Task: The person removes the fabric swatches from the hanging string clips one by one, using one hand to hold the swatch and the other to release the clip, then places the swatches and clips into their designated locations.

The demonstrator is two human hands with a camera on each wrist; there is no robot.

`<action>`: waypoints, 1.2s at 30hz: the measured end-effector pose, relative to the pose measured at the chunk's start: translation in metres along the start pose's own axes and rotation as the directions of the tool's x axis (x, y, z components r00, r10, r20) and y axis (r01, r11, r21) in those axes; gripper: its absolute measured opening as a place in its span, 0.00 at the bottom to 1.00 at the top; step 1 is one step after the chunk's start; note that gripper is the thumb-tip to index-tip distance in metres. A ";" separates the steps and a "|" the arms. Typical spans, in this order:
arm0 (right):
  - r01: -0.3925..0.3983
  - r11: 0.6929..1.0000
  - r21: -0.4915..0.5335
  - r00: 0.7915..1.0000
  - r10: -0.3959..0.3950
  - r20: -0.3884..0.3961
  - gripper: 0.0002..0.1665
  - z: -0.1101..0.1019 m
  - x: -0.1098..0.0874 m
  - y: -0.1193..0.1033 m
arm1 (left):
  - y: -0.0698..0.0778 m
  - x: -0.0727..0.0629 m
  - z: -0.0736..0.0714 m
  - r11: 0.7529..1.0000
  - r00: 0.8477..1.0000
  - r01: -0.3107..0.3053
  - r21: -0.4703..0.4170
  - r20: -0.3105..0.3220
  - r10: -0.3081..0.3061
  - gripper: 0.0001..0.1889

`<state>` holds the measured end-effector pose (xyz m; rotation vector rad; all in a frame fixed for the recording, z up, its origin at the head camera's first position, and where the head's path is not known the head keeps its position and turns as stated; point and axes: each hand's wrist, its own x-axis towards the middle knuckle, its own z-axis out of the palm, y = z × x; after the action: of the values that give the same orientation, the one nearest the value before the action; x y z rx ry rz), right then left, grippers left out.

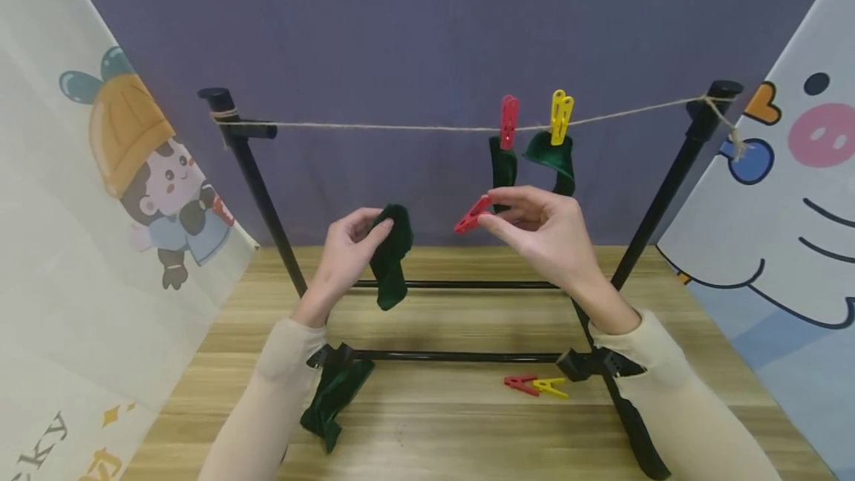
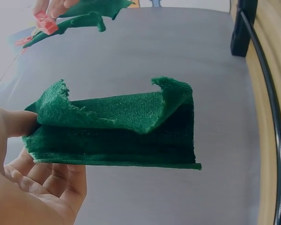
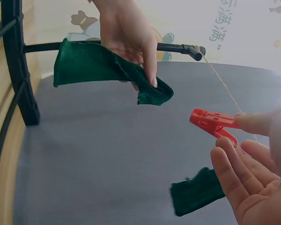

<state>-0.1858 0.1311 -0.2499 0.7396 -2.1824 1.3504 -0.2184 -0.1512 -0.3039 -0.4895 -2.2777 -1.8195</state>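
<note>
My left hand point(image 1: 352, 243) pinches the upper end of a dark green strip of velvety cloth point(image 1: 392, 262), which hangs down below the string. Its frayed, curled edges show in the left wrist view. In my right hand point(image 1: 551, 236) a red clothespin point(image 3: 214, 124) is pinched between thumb and fingertips, its other end pointing toward the left. Behind the right hand, two green cloth pieces point(image 1: 561, 162) hang from the string point(image 1: 374, 127), one under a red clothespin point(image 1: 509, 122), the other under a yellow clothespin point(image 1: 561, 117). The right hand overlaps them in the head view.
The string runs between two black posts point(image 1: 657, 206) of a rack. A black crossbar point(image 1: 461, 356) spans low across the wooden table point(image 1: 427, 429). Another green cloth point(image 1: 334, 403) lies by the left forearm. Loose red point(image 1: 521, 384) and yellow clothespins point(image 1: 551, 387) lie near the right forearm.
</note>
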 end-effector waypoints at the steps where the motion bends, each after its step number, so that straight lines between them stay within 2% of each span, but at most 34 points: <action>1: -0.011 1.000 0.005 1.000 0.011 0.012 0.18 0.000 -0.002 -0.003 | 0.003 -0.002 0.001 1.000 1.000 0.010 -0.001 0.001 -0.010 0.15; 3: -0.036 0.999 0.007 0.999 0.036 0.029 0.18 0.001 -0.007 -0.010 | 0.009 -0.007 0.002 1.000 1.000 0.026 0.002 0.002 -0.026 0.14; 5: -0.057 0.998 0.008 0.997 0.057 0.042 0.18 0.001 -0.011 -0.007 | 0.010 -0.010 0.003 0.999 0.999 0.037 0.008 0.005 -0.037 0.13; 15: -0.148 0.987 0.055 0.985 0.143 0.095 0.18 0.008 -0.026 0.003 | -0.008 -0.015 0.003 0.997 0.997 0.070 0.028 0.026 -0.071 0.13; 25: -0.180 0.981 0.077 0.980 0.172 0.102 0.19 0.012 -0.034 0.016 | -0.013 -0.019 0.001 0.993 0.996 0.087 0.077 0.022 -0.089 0.14; 32: -0.195 0.977 0.089 0.977 0.185 0.106 0.19 0.014 -0.039 0.025 | -0.050 -0.011 -0.001 0.991 0.993 0.114 0.065 0.022 -0.115 0.16; 36: -0.211 0.973 0.094 0.973 0.199 0.120 0.19 0.016 -0.041 0.031 | -0.058 -0.012 -0.002 0.992 0.995 0.102 0.079 0.014 -0.103 0.18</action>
<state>-0.1769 0.1359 -0.3028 0.6551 -2.3413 1.5734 -0.2289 -0.1658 -0.3608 -0.3849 -2.4177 -1.7698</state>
